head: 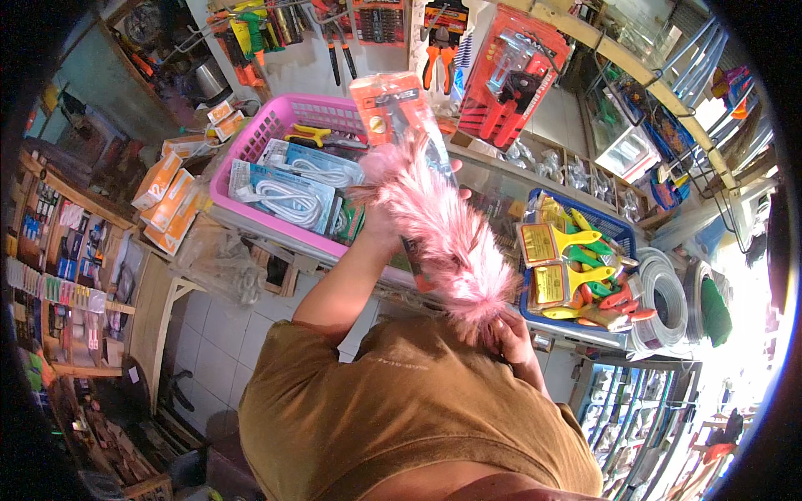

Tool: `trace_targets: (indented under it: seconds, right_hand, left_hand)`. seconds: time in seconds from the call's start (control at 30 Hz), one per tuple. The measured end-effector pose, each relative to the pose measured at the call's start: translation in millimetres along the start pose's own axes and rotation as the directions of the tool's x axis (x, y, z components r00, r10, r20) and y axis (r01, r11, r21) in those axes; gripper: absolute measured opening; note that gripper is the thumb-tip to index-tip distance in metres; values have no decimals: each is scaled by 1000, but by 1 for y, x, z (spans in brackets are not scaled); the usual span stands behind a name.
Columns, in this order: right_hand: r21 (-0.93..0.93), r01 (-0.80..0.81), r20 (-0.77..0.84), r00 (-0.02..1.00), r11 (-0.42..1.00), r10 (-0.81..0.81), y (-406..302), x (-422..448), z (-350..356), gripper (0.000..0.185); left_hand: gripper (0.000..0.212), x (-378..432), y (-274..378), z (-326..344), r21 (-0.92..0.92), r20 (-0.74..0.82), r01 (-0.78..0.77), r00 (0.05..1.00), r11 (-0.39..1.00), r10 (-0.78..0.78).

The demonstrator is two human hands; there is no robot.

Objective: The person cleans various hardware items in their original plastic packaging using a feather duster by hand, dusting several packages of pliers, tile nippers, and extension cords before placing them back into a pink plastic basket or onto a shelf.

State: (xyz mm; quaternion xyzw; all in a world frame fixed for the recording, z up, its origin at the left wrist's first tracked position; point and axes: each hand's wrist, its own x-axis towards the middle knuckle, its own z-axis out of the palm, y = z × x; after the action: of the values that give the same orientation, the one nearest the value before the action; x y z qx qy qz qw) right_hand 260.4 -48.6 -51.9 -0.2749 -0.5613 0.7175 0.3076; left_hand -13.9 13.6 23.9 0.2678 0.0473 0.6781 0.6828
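A fluffy pink feather duster [454, 241] slants across the view in front of me. My right hand [512, 335] grips its lower right end close to my chest. My left hand [382, 225], partly hidden by the duster, holds a red carded tool package [388, 103] upright over the edge of the pink plastic basket [282, 224]; some of its fingertips show past the package's right side. The duster's upper end lies against this package. The tool inside it is mostly hidden. In the basket are packaged white cables [285, 200] and yellow-handled pliers [307, 134].
A blue basket [523, 307] of paintbrushes [583, 238] stands at right beside coiled clear hose [664, 300]. Carded tools [514, 81] and pliers [440, 56] hang ahead from the rack. Orange boxes [169, 210] lie left of the pink basket. A glass-topped counter [489, 181] runs beneath.
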Motion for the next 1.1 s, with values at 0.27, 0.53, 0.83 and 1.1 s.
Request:
trace_targets:
  seconds: [0.27, 0.53, 0.83, 1.1]
  right_hand:
    - [65, 18, -122, 992, 998, -10, 19, -11, -13, 40]
    - [4, -115, -53, 992, 993, 115, 15, -14, -10, 32]
    - [-54, -163, -2, 987, 985, 163, 32, -9, -16, 28]
    - [-148, -142, -93, 987, 979, 129, 28, -6, -12, 31]
  left_hand:
    - [59, -1, -24, -3, 263, -190, 14, 981, 965, 37]
    - [48, -1, -8, -23, 357, -301, 58, 952, 932, 56]
    - [69, -11, 4, -28, 234, -221, 9, 974, 972, 44]
    - [67, -10, 1, 0, 279, -388, -201, 871, 939, 301]
